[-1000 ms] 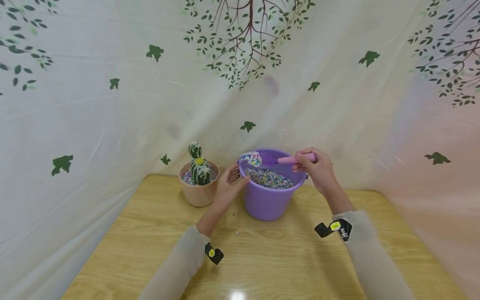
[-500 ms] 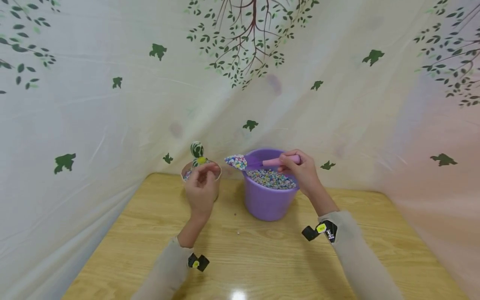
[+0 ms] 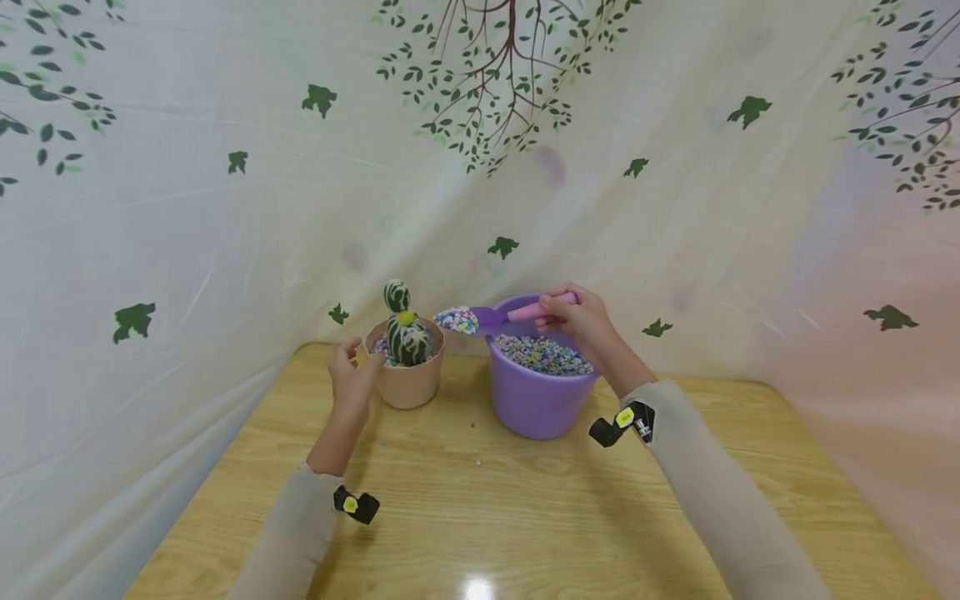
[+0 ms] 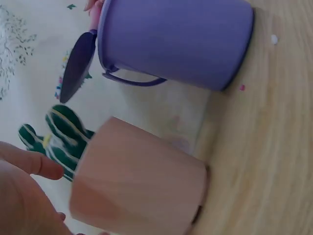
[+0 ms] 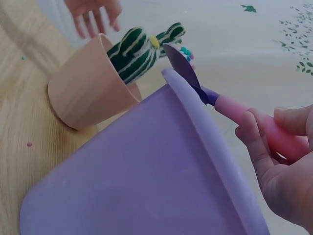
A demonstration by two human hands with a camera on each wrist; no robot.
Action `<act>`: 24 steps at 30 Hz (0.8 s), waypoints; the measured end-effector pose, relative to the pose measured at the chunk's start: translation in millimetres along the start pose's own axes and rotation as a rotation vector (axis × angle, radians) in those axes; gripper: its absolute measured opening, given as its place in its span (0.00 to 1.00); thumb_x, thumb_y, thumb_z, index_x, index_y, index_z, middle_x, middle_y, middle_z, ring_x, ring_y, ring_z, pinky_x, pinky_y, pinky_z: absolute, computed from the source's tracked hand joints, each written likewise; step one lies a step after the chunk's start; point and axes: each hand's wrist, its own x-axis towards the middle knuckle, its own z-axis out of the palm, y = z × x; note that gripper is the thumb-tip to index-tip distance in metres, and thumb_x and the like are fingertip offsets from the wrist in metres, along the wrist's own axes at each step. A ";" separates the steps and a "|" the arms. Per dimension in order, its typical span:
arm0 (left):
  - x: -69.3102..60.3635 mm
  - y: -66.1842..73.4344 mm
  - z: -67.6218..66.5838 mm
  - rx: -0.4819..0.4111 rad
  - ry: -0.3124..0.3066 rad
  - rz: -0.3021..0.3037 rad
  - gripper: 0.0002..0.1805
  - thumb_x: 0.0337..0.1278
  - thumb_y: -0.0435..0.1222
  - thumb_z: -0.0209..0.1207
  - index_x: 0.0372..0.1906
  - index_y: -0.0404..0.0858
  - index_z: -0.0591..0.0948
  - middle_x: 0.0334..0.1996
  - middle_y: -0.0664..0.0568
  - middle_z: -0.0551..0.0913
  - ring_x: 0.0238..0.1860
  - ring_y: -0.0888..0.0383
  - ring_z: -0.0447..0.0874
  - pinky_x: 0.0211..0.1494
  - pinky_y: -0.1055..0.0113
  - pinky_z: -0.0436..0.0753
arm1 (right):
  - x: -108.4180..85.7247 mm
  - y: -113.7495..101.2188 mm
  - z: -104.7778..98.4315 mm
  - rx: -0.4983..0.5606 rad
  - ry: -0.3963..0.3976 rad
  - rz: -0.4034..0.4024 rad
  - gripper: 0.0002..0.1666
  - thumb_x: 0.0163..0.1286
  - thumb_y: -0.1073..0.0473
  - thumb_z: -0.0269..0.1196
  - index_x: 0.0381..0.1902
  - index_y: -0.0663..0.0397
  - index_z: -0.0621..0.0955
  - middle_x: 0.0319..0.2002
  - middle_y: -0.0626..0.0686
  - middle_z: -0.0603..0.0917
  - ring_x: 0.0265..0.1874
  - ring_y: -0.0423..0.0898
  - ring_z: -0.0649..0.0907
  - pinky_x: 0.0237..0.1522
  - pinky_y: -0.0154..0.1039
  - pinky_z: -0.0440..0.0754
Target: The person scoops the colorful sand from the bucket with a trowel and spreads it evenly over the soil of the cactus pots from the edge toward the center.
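Observation:
My right hand (image 3: 581, 321) grips the pink handle of a small garden trowel (image 3: 492, 320). The trowel's purple blade carries a heap of multicoloured pebbles (image 3: 457, 320) and reaches past the left rim of a purple bucket (image 3: 538, 408). More such pebbles (image 3: 543, 355) lie inside the bucket. To its left stands a peach flower pot (image 3: 408, 387) holding a green-and-white striped cactus (image 3: 408, 343) with a yellow spot, pebbles around its base. At the pot's left side is my left hand (image 3: 352, 385), fingers loosely bent and holding nothing; whether it touches the rim, I cannot tell.
A wooden table (image 3: 480, 525) bears everything. A few stray pebbles (image 4: 274, 39) lie on it near the bucket. Behind the table hangs a pale curtain (image 3: 420, 208) printed with branches and leaves. The bucket's handle (image 4: 134, 83) hangs down its side.
My left hand has left the bucket's rim and passed across the pot to its left side. My right hand has carried the loaded trowel leftward, out over the bucket's rim towards the pot.

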 end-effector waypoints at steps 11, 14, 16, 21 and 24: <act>9.9 -18.9 -8.5 -0.031 -0.144 -0.074 0.37 0.71 0.33 0.53 0.81 0.36 0.54 0.78 0.35 0.57 0.76 0.42 0.59 0.78 0.52 0.68 | 22.1 -0.7 5.8 -0.039 -0.034 0.067 0.02 0.76 0.66 0.58 0.44 0.60 0.75 0.27 0.48 0.88 0.25 0.43 0.86 0.35 0.36 0.89; 16.5 -21.0 -13.2 -0.033 -0.176 -0.081 0.37 0.73 0.35 0.53 0.81 0.38 0.54 0.79 0.38 0.58 0.75 0.45 0.64 0.77 0.53 0.70 | 25.4 -1.2 9.4 -0.054 -0.044 0.073 0.02 0.75 0.67 0.58 0.44 0.60 0.75 0.26 0.48 0.87 0.25 0.43 0.85 0.35 0.35 0.89; 21.7 -22.9 -16.2 -0.037 -0.193 -0.084 0.36 0.73 0.35 0.52 0.81 0.40 0.55 0.79 0.41 0.60 0.72 0.47 0.67 0.75 0.54 0.72 | 27.4 -1.3 12.2 -0.046 -0.055 0.079 0.03 0.74 0.68 0.58 0.43 0.60 0.75 0.26 0.48 0.86 0.24 0.43 0.85 0.34 0.35 0.89; 32.3 -25.7 -21.2 -0.072 -0.207 -0.096 0.33 0.75 0.35 0.52 0.80 0.40 0.60 0.78 0.43 0.64 0.68 0.53 0.70 0.74 0.55 0.73 | 29.6 -1.2 18.8 -0.032 -0.079 0.107 0.03 0.75 0.69 0.58 0.43 0.60 0.74 0.27 0.50 0.85 0.25 0.44 0.85 0.34 0.36 0.89; 36.6 -25.5 -23.2 -0.099 -0.203 -0.107 0.31 0.75 0.35 0.51 0.79 0.40 0.62 0.77 0.42 0.65 0.69 0.52 0.70 0.76 0.54 0.73 | 30.4 -1.2 22.5 -0.024 -0.087 0.110 0.02 0.75 0.68 0.58 0.43 0.61 0.75 0.27 0.50 0.85 0.25 0.44 0.85 0.34 0.36 0.89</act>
